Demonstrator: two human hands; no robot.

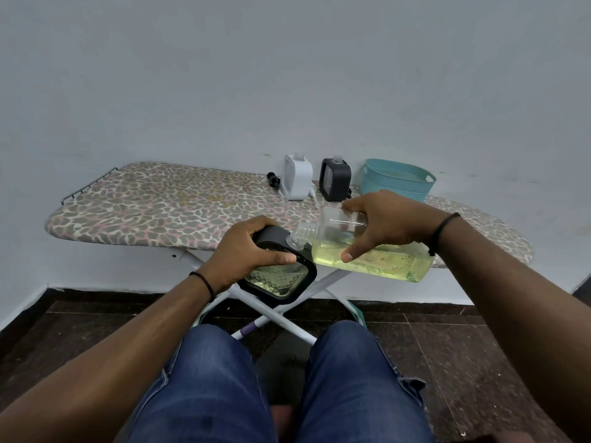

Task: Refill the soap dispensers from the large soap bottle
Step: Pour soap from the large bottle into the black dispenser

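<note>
1. Above the person's knees, the left hand (248,251) grips a black soap dispenser (281,270), fingers curled round its top.
2. Right hand (383,225) holds the large soap bottle (367,251) on its side, neck touching the dispenser's opening.
3. Behind, on the ironing board (160,206), stand a white dispenser (296,182) and another black dispenser (335,184).

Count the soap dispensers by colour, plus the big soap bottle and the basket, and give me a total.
Black soap dispensers: 2, the held dispenser and the back dispenser
White dispenser: 1
Large soap bottle: 1
Teal basket: 1
Total: 5
</note>
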